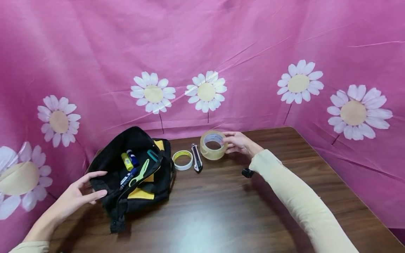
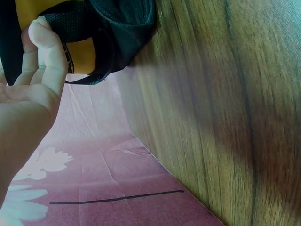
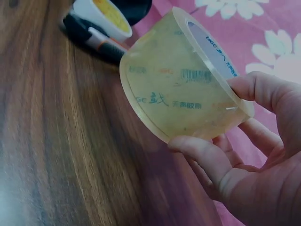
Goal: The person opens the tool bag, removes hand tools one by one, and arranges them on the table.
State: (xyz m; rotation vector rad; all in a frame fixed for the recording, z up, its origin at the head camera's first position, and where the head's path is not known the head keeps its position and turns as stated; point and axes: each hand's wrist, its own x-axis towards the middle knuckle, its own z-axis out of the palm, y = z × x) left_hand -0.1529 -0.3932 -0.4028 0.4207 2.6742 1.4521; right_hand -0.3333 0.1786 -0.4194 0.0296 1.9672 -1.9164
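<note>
My left hand [image 1: 72,195] holds the rim of a black bag [image 1: 162,184] with yellow panels, thumb and fingers on either side of its edge. Inside the open bag lie green scissors [image 1: 143,168], a dark blue marker [image 1: 126,179], a yellow tube [image 1: 127,161], a blue cylinder [image 1: 133,159] and a teal cutter-like piece [image 1: 153,155]. At the back of the table, my right hand [image 1: 238,143] grips a wide roll of clear packing tape [image 3: 183,89] by its right side. The right wrist view shows this roll tilted, with thumb and fingers on its wall.
Between bag and packing tape lie a utility knife [image 1: 196,158] and a narrower white tape roll [image 1: 184,167] with a yellow inner ring. All this is on a brown wood-grain table [image 1: 221,207]. A pink cloth [image 1: 246,42] with daisies hangs behind and beside it.
</note>
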